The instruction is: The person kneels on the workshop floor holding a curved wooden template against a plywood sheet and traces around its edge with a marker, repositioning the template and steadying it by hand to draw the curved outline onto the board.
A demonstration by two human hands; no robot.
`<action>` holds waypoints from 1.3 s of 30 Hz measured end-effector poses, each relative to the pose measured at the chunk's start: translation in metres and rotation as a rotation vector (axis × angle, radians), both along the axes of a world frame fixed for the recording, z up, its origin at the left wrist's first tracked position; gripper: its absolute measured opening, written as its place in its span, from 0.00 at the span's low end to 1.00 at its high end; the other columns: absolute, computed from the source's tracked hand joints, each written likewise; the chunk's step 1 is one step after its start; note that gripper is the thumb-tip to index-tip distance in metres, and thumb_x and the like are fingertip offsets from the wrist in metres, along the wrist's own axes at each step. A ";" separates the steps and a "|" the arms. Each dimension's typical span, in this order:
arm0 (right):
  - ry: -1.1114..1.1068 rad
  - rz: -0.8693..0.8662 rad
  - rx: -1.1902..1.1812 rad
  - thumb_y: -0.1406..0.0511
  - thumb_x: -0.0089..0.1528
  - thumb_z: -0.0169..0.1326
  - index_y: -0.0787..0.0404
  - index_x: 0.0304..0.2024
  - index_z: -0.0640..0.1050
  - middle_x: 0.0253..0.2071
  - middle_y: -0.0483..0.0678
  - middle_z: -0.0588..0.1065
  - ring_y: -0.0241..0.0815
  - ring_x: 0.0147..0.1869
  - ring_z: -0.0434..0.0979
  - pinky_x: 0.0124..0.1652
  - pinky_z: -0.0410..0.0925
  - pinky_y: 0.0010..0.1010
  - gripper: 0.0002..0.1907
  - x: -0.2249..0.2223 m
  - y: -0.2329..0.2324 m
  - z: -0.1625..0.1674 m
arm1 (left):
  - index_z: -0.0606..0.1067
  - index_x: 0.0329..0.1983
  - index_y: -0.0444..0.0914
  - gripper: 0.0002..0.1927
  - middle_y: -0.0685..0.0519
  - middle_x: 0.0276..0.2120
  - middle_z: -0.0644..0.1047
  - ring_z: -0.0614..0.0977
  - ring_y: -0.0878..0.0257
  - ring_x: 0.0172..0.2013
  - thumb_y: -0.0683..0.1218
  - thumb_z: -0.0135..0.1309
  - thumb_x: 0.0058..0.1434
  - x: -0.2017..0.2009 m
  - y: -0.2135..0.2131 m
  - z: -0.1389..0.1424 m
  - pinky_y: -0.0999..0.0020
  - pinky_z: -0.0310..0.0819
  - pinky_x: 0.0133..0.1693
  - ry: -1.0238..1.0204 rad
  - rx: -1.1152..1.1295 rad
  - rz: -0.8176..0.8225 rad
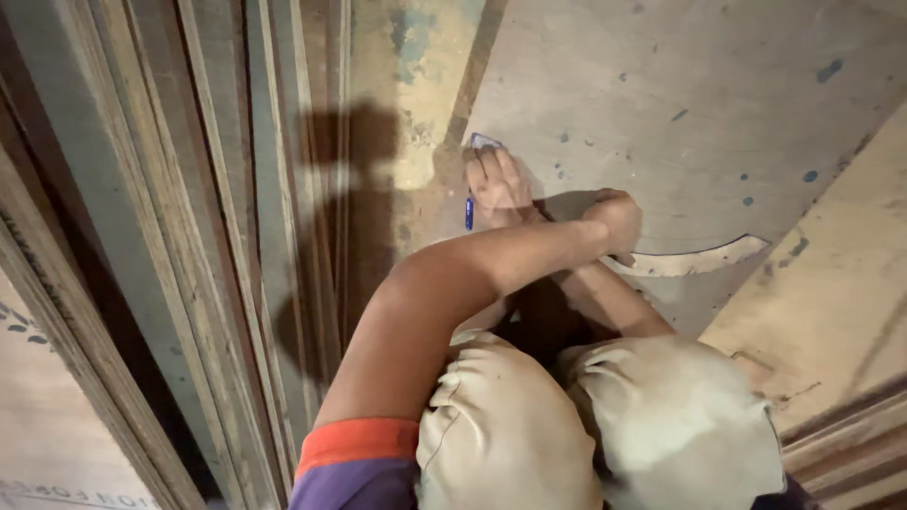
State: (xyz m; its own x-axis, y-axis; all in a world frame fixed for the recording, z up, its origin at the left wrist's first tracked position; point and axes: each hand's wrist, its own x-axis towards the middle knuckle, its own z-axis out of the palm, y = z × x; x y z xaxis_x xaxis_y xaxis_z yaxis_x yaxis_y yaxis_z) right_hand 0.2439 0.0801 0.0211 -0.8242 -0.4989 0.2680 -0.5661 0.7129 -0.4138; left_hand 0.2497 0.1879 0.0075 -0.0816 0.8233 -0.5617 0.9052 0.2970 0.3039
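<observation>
My right hand (498, 179) reaches under my left forearm and is shut on a blue pen (469, 212), fingers pointing up at a small pale, blue-edged shape (484, 141) on the plywood sheet (680, 104). My left hand (616, 221) crosses over it. This hand is closed and presses down on the left end of a thin curved plywood strip (704, 257) lying on the sheet. My knees in beige trousers (586, 425) fill the bottom of the view.
Stacked boards and panels stand on edge along the left (189, 236). A lighter plywood sheet (822, 293) lies at the right, with more board edges (850, 444) at the bottom right. Blue paint spots dot the work sheet.
</observation>
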 end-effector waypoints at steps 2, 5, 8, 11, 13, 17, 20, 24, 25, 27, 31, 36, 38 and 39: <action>-0.048 0.004 -0.022 0.68 0.62 0.55 0.68 0.56 0.75 0.49 0.59 0.75 0.57 0.56 0.74 0.50 0.71 0.43 0.20 0.012 0.002 0.005 | 0.83 0.40 0.44 0.33 0.50 0.35 0.83 0.84 0.49 0.35 0.73 0.40 0.65 0.000 0.000 0.000 0.41 0.77 0.34 0.019 0.023 -0.008; -0.061 0.004 0.033 0.67 0.60 0.54 0.69 0.56 0.75 0.48 0.60 0.75 0.57 0.53 0.76 0.49 0.71 0.44 0.22 0.040 0.013 0.014 | 0.82 0.42 0.44 0.32 0.49 0.37 0.83 0.84 0.48 0.36 0.71 0.38 0.67 0.001 0.001 -0.003 0.40 0.77 0.33 0.011 0.026 -0.041; -0.018 0.049 0.091 0.66 0.61 0.55 0.67 0.53 0.76 0.47 0.58 0.76 0.56 0.52 0.77 0.48 0.72 0.43 0.19 0.071 0.039 0.019 | 0.81 0.46 0.46 0.27 0.49 0.39 0.83 0.84 0.47 0.37 0.67 0.39 0.69 0.003 0.002 -0.004 0.40 0.77 0.33 0.014 0.037 -0.090; -0.154 0.103 0.069 0.66 0.61 0.56 0.65 0.51 0.77 0.45 0.57 0.78 0.55 0.50 0.78 0.47 0.72 0.43 0.16 0.096 0.075 0.030 | 0.77 0.49 0.50 0.22 0.50 0.39 0.82 0.84 0.48 0.38 0.64 0.39 0.70 0.001 -0.002 -0.003 0.43 0.77 0.34 0.021 0.049 -0.135; -0.247 0.075 0.024 0.65 0.62 0.56 0.64 0.49 0.78 0.44 0.56 0.78 0.55 0.49 0.79 0.47 0.73 0.42 0.14 0.108 0.091 0.037 | 0.75 0.52 0.53 0.19 0.50 0.39 0.82 0.84 0.49 0.38 0.63 0.39 0.70 -0.002 -0.006 -0.001 0.45 0.77 0.35 0.029 0.055 -0.173; -0.508 -0.240 -0.208 0.64 0.63 0.57 0.61 0.46 0.80 0.42 0.54 0.80 0.54 0.47 0.81 0.46 0.74 0.41 0.11 0.146 0.120 0.070 | 0.71 0.57 0.59 0.15 0.51 0.40 0.82 0.84 0.51 0.38 0.59 0.39 0.71 -0.005 -0.019 0.008 0.49 0.77 0.36 0.044 0.080 -0.279; -0.639 -0.502 -0.470 0.68 0.63 0.56 0.61 0.46 0.81 0.41 0.53 0.81 0.47 0.41 0.83 0.42 0.74 0.34 0.09 0.175 0.126 0.092 | 0.68 0.61 0.63 0.16 0.51 0.40 0.82 0.84 0.52 0.39 0.56 0.39 0.72 -0.007 -0.027 0.017 0.52 0.77 0.37 0.050 0.079 -0.360; -0.718 -0.553 -0.596 0.68 0.62 0.59 0.61 0.43 0.81 0.38 0.52 0.82 0.45 0.40 0.83 0.42 0.74 0.32 0.07 0.205 0.120 0.094 | 0.63 0.66 0.69 0.21 0.52 0.40 0.81 0.84 0.54 0.39 0.52 0.39 0.73 -0.012 -0.034 0.023 0.56 0.77 0.38 0.053 0.052 -0.408; -0.736 -0.604 -0.659 0.68 0.63 0.58 0.61 0.45 0.81 0.38 0.52 0.82 0.44 0.41 0.83 0.42 0.74 0.31 0.08 0.210 0.121 0.092 | 0.62 0.67 0.70 0.23 0.52 0.40 0.81 0.84 0.54 0.39 0.51 0.39 0.73 -0.013 -0.036 0.024 0.57 0.77 0.38 0.048 0.046 -0.410; -0.792 -0.700 -0.783 0.67 0.64 0.56 0.61 0.48 0.80 0.39 0.51 0.82 0.42 0.41 0.82 0.42 0.74 0.29 0.10 0.220 0.121 0.090 | 0.60 0.70 0.73 0.26 0.53 0.40 0.81 0.84 0.55 0.39 0.49 0.39 0.74 -0.017 -0.040 0.023 0.59 0.77 0.39 0.037 0.042 -0.401; -0.770 -0.648 -0.694 0.65 0.66 0.58 0.62 0.48 0.81 0.40 0.53 0.81 0.43 0.40 0.80 0.43 0.72 0.30 0.09 0.228 0.138 0.091 | 0.58 0.72 0.76 0.31 0.53 0.38 0.81 0.84 0.57 0.39 0.47 0.40 0.73 -0.020 -0.038 0.026 0.63 0.75 0.38 0.127 0.121 -0.382; -0.510 -0.739 -0.765 0.66 0.71 0.50 0.65 0.51 0.78 0.44 0.53 0.80 0.42 0.48 0.81 0.49 0.72 0.31 0.11 0.228 0.203 0.086 | 0.62 0.71 0.59 0.36 0.57 0.36 0.80 0.82 0.61 0.38 0.58 0.52 0.57 0.012 -0.044 0.041 0.63 0.73 0.37 0.218 0.098 -0.331; -0.379 -0.863 -0.699 0.65 0.71 0.52 0.67 0.51 0.76 0.43 0.57 0.78 0.48 0.47 0.79 0.50 0.71 0.35 0.11 0.216 0.242 0.070 | 0.65 0.70 0.55 0.31 0.55 0.38 0.80 0.82 0.59 0.39 0.54 0.49 0.61 0.043 -0.044 0.047 0.61 0.75 0.40 0.083 0.256 -0.210; -0.273 -0.874 -0.573 0.66 0.72 0.52 0.68 0.54 0.75 0.47 0.59 0.76 0.52 0.51 0.78 0.52 0.70 0.39 0.12 0.212 0.260 0.063 | 0.66 0.69 0.53 0.29 0.54 0.39 0.80 0.82 0.58 0.39 0.52 0.48 0.63 0.062 -0.045 0.051 0.60 0.76 0.41 0.018 0.332 -0.141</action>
